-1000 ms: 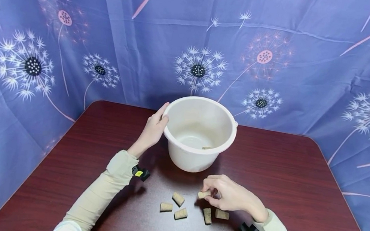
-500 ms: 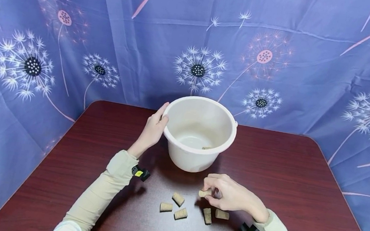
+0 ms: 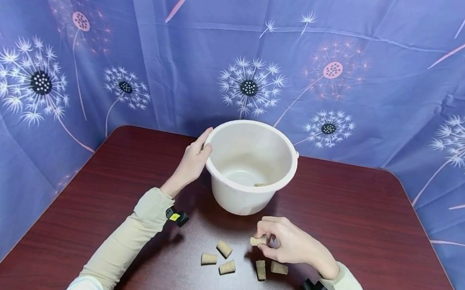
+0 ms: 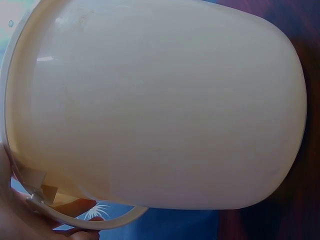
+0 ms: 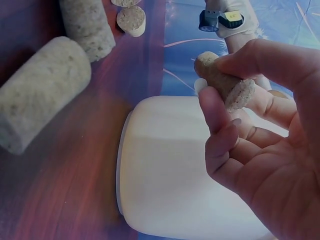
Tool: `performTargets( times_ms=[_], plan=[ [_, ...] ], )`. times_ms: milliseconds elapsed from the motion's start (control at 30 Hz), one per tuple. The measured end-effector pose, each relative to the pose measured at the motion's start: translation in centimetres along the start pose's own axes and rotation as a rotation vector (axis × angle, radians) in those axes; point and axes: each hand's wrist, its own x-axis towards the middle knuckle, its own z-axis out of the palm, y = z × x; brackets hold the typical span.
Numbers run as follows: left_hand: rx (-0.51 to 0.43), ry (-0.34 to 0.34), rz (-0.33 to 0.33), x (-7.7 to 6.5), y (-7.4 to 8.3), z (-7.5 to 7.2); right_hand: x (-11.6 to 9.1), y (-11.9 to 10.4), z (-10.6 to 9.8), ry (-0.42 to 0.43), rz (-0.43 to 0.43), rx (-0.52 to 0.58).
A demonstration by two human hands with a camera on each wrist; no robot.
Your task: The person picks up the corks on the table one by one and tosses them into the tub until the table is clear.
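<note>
A white plastic bucket (image 3: 240, 200) stands tilted on the table, its mouth turned toward me. My left hand (image 3: 191, 162) grips its rim at the left side, thumb along the edge. The left wrist view is filled by the bucket's outer wall (image 4: 165, 105), with fingers at the rim in the lower left corner. Between thumb and fingertips my right hand (image 3: 290, 243) pinches a cork (image 3: 257, 240) above the table, in front of the bucket. The right wrist view shows this held cork (image 5: 225, 82) close up. Inside the bucket lies another cork (image 3: 260, 185), mostly hidden by the front wall.
Several loose corks lie on the dark red table (image 3: 357, 215): a left group around one cork (image 3: 227, 268), and two more, a cork (image 3: 260, 270) and its neighbour (image 3: 279, 268), below my right hand. A blue dandelion-print curtain (image 3: 182, 54) hangs behind the table's back edge.
My right hand has risen very slightly with the cork pinched in it. The left hand and the bucket stay where they were.
</note>
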Motion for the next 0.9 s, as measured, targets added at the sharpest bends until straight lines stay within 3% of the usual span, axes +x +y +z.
performTargets(
  times_ms=[900],
  plan=[
    [-0.013,-0.006,-0.003,-0.05,-0.07,0.07,-0.21,-0.08,-0.47,0.047,0.008,-0.017]
  ],
)
